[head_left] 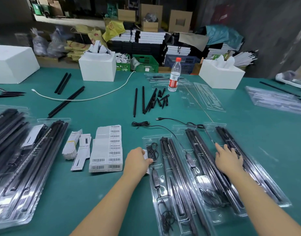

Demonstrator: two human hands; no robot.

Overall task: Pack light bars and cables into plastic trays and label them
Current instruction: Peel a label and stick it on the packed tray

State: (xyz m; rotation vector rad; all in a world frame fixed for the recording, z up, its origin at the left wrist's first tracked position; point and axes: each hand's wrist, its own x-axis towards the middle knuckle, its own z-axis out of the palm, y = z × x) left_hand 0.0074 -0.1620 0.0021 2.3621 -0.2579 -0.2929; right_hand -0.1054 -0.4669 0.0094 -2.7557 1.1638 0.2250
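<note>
Left hand [137, 161] hides the near tray's [176, 217] left rim; the tray's lower end runs off the bottom edge. Barcode label [106, 149] print is too small to read. Right hand [229, 160] is motion-blurred.

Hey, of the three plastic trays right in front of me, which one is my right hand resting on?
The rightmost tray. Your right hand lies flat on its light bars; the left hand holds the leftmost tray's edge.

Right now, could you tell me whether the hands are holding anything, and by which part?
The left hand pinches the left edge of the nearest tray; the right hand rests flat on the rightmost tray, gripping nothing.
</note>
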